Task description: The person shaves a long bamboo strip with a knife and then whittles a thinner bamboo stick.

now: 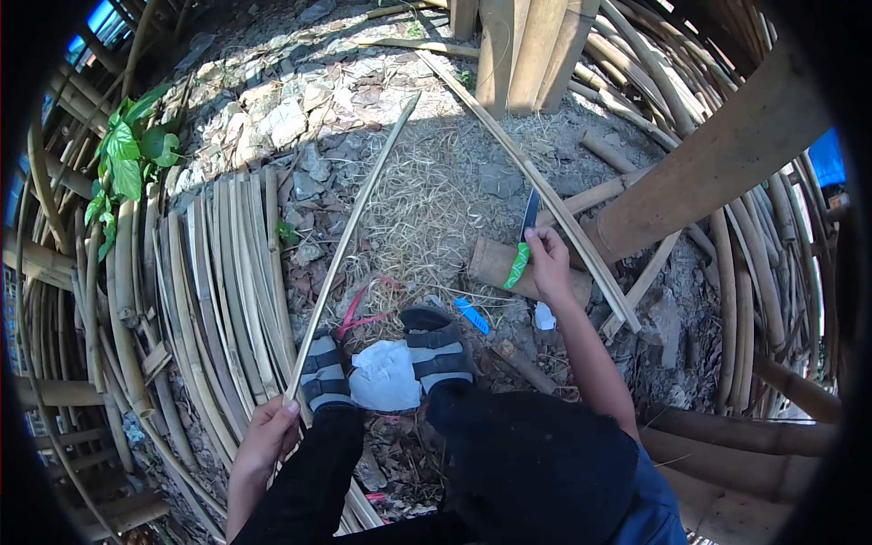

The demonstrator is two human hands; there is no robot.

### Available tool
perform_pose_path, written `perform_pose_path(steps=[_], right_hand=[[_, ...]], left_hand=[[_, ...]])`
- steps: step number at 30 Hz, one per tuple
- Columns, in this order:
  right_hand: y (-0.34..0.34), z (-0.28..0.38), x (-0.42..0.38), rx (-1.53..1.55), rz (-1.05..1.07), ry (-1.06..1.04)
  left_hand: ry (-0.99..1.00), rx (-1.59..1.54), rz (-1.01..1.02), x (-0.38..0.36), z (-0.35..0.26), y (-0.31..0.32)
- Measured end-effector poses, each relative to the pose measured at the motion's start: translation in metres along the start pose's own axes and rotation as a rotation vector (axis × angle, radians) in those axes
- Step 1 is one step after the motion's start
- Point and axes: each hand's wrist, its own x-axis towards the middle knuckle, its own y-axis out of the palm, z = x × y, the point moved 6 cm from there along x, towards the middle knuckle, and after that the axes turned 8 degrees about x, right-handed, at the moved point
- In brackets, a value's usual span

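My left hand [265,436] is closed around the near end of a long, thin bamboo strip [350,232], which slants up and away over the ground. In my right hand [549,263] is a knife [518,265] with a green patterned handle, its dark blade pointing away from me. Just beyond the knife a second bamboo strip [518,159] runs diagonally. A short, thick bamboo piece [495,263] lies under the right hand. On the ground between my hands is a blue knife sheath [472,315], near my sandals [436,350].
Split bamboo strips [232,272] lie in a bundle on the left. A thick bamboo pole [708,163] leans at the right, with posts [522,54] at the back. Pale shavings [422,200], stones [282,123], a white crumpled piece [386,374] and red ribbon [359,313] are on the ground.
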Motion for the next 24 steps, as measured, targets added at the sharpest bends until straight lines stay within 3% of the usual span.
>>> perform_pose_path(steps=[5,8,10,16,20,24], right_hand=[[-0.023,0.0,-0.004,-0.086,-0.053,-0.028],[-0.023,0.036,-0.015,-0.33,-0.061,-0.172],[-0.01,0.062,-0.026,-0.674,0.002,-0.499],[-0.004,0.087,-0.046,-1.0,0.086,-0.754],[-0.001,0.092,-0.048,-1.016,0.11,-0.78],[0.006,0.128,-0.071,-0.847,0.05,-1.014]], left_hand=[[-0.003,-0.02,0.019,0.002,-0.001,0.002],[-0.006,-0.002,0.026,0.002,-0.002,0.003],[-0.002,-0.014,0.028,0.003,-0.001,0.003],[-0.011,-0.004,0.006,0.002,-0.005,0.005],[-0.009,-0.001,0.021,0.002,-0.001,0.004],[-0.013,0.024,-0.003,0.002,-0.004,0.005]])
